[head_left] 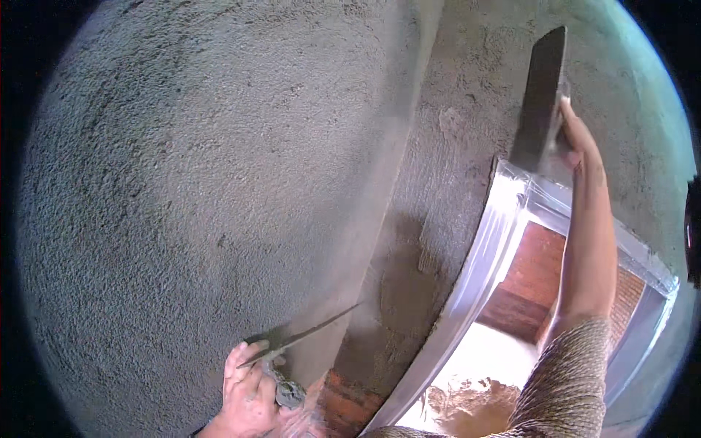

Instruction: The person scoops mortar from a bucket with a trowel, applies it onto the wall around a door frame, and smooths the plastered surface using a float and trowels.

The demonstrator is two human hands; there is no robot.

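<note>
My right hand (575,135) reaches up at the right, fingers closed round the back of a plastering trowel (542,91). The trowel's long dark blade stands nearly upright against the grey plastered wall (467,95), just above the window frame's corner. Low in the view, my left hand (248,398) is closed on a thin dark flat blade (314,332), seen almost edge-on and slanting up to the right. Its handle and exact kind are hidden by the fingers. A lump of wet grey mortar (290,394) sits beside the left fingers.
A window frame (456,303) wrapped in clear film juts out below my right arm. Brickwork (529,270) shows through its opening. Rough plaster (197,182) covers the left wall, meeting the window wall at a smoother corner strip (380,190). Bare brick (347,401) shows low down.
</note>
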